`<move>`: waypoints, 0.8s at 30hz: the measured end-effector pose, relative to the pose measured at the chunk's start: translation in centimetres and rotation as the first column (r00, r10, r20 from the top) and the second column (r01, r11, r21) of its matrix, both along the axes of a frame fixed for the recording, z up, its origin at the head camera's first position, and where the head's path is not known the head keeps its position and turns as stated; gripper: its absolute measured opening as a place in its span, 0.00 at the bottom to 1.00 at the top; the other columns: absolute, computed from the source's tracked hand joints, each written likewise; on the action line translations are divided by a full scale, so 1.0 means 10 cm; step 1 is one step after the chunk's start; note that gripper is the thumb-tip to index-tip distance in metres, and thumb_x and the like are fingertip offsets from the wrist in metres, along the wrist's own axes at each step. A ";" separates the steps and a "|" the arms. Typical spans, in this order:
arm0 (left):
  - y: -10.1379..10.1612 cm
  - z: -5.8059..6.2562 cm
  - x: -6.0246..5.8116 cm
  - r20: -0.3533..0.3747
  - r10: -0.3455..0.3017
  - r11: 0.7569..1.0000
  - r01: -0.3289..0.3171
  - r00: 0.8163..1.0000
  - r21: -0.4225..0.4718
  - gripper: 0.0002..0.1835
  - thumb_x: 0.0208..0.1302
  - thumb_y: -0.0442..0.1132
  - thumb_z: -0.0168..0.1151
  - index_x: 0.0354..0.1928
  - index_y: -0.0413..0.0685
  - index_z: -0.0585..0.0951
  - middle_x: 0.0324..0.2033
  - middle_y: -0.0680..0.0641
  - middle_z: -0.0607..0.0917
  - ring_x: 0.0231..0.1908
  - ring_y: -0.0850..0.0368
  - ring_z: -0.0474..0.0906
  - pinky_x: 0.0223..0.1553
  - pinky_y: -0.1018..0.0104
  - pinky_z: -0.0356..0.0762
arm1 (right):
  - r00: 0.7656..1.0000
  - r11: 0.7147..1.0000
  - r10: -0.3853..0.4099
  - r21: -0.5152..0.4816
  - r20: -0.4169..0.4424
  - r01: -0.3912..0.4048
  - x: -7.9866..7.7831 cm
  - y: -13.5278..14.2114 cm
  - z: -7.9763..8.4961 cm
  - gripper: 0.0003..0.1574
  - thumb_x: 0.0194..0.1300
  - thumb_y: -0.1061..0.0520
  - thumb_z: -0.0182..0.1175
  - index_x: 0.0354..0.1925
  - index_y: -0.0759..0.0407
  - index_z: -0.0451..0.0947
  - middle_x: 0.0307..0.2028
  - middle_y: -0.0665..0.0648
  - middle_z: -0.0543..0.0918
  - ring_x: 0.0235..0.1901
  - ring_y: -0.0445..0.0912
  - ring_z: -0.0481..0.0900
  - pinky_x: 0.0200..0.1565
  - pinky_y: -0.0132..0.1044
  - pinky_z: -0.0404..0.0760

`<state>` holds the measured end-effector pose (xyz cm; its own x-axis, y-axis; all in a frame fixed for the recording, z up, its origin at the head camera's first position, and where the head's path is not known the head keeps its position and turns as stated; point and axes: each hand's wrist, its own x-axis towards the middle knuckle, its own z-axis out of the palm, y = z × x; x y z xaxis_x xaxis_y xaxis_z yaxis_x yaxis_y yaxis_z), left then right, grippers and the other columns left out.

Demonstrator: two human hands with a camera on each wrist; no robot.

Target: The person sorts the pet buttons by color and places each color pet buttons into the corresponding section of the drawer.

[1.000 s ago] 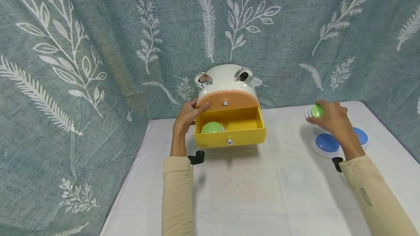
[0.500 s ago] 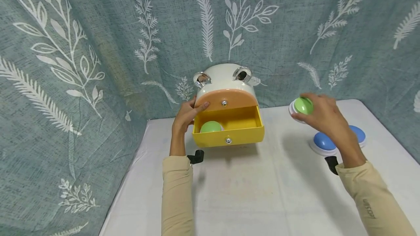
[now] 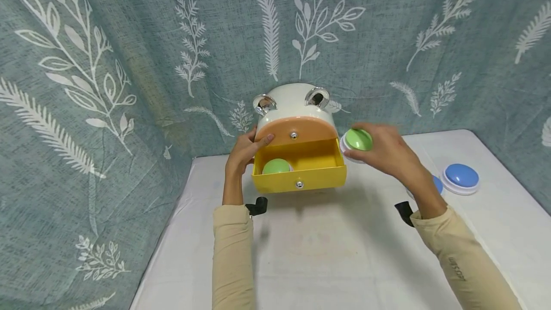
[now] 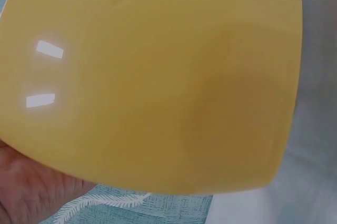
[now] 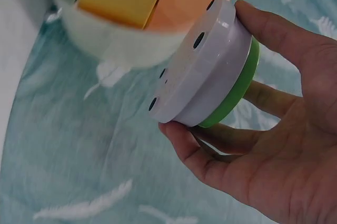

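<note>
Head view from where I stand: nearest to me, the right sleeve now reaches further left than it did half a second ago, and the right hand has carried its green button from well right of the drawer to just beside the drawer's right wall. Whether button and wall touch, I cannot tell. That shift leaves one blue button in full sight, well right of the drawer, while the other blue button, closer to the drawer, is now partly hidden behind the wrist. Both rest on the white cloth.

The held button is tilted, pinched by its rim between thumb and fingertips. It is a smooth, shiny green dome on a wider white round base, and the right wrist view shows dark oval spots on its flat underside, the dome turned toward the palm.

Inside the yellow drawer, pulled out as before, a second green button lies toward the left end. Above and behind the drawer, the left hand has not moved: it grips the left edge of the box, thumb along the orange front, fingers mostly hidden. The box is rounded and white, with two silver rings. Farthest, behind the drawer, hangs a blue-green curtain with white leaves.
</note>
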<state>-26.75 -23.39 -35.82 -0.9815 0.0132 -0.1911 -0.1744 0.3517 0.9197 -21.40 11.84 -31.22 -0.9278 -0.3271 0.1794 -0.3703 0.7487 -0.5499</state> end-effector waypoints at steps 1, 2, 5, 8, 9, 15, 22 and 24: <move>0.00 0.00 0.00 0.000 0.001 1.000 -0.001 1.000 -0.003 0.52 0.70 0.61 0.66 0.85 0.57 0.47 0.84 0.47 0.54 0.77 0.40 0.65 0.69 0.36 0.75 | 1.000 1.000 0.017 -0.007 -0.003 -0.017 -0.01 -0.06 0.01 0.40 0.66 0.47 0.73 0.69 0.64 0.75 0.60 0.69 0.84 0.50 0.60 0.81 0.49 0.54 0.81; -0.01 0.00 0.01 0.002 0.003 1.000 -0.003 1.000 -0.005 0.52 0.70 0.62 0.66 0.85 0.57 0.48 0.84 0.48 0.53 0.77 0.41 0.65 0.68 0.37 0.75 | 0.999 0.999 0.035 -0.012 -0.003 -0.035 -0.02 -0.12 0.02 0.39 0.65 0.47 0.73 0.68 0.63 0.76 0.59 0.68 0.84 0.50 0.59 0.81 0.50 0.54 0.81; -0.01 0.01 0.01 0.011 0.007 1.000 -0.007 1.000 -0.009 0.51 0.70 0.62 0.66 0.84 0.58 0.49 0.85 0.50 0.52 0.77 0.41 0.65 0.69 0.37 0.75 | 0.997 0.997 0.075 -0.018 0.004 -0.075 -0.05 -0.29 0.03 0.38 0.65 0.47 0.74 0.66 0.63 0.77 0.56 0.66 0.86 0.49 0.58 0.82 0.49 0.53 0.81; 0.00 0.02 0.02 0.007 0.012 1.000 -0.012 1.000 -0.017 0.52 0.69 0.63 0.66 0.85 0.57 0.48 0.84 0.48 0.54 0.77 0.41 0.65 0.68 0.38 0.76 | 0.994 0.994 0.107 -0.010 0.010 -0.107 -0.10 -0.44 0.01 0.39 0.64 0.47 0.74 0.67 0.63 0.78 0.54 0.65 0.87 0.48 0.57 0.82 0.49 0.52 0.81; 0.00 0.02 0.02 0.004 0.015 1.000 -0.015 1.000 -0.021 0.53 0.69 0.63 0.66 0.85 0.56 0.48 0.84 0.46 0.55 0.77 0.41 0.65 0.68 0.38 0.76 | 0.993 0.993 0.116 -0.004 0.011 -0.116 -0.12 -0.49 0.00 0.39 0.64 0.47 0.74 0.66 0.63 0.78 0.53 0.65 0.87 0.47 0.57 0.82 0.48 0.51 0.81; 0.01 0.01 0.02 -0.006 0.022 0.999 -0.022 1.000 -0.026 0.53 0.68 0.63 0.67 0.85 0.55 0.49 0.83 0.44 0.58 0.77 0.40 0.66 0.67 0.38 0.77 | 0.980 0.980 0.197 0.023 0.027 -0.198 -0.20 -0.69 -0.09 0.36 0.62 0.47 0.76 0.63 0.62 0.80 0.52 0.60 0.87 0.47 0.54 0.81 0.51 0.49 0.80; -0.01 0.00 0.02 0.006 0.011 1.000 -0.011 1.000 -0.009 0.51 0.70 0.62 0.66 0.84 0.58 0.50 0.84 0.48 0.53 0.78 0.40 0.63 0.69 0.36 0.74 | 0.968 0.968 0.233 0.076 0.089 -0.240 -0.31 -0.84 -0.16 0.24 0.65 0.48 0.74 0.52 0.61 0.82 0.42 0.57 0.85 0.40 0.49 0.78 0.45 0.43 0.76; -0.01 0.01 0.02 0.006 0.010 1.000 -0.010 1.000 -0.004 0.51 0.69 0.62 0.66 0.84 0.59 0.50 0.84 0.49 0.52 0.78 0.40 0.63 0.69 0.36 0.74 | 0.968 0.966 0.228 0.104 0.106 -0.238 -0.32 -0.86 -0.17 0.26 0.65 0.49 0.75 0.54 0.62 0.81 0.45 0.58 0.86 0.43 0.51 0.79 0.48 0.45 0.78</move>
<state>-26.57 -23.47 -35.77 -0.9804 0.0023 -0.1968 -0.1833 0.3531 0.9174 -24.64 3.20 -32.88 -0.8342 -0.5496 0.0451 -0.4936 0.7078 -0.5054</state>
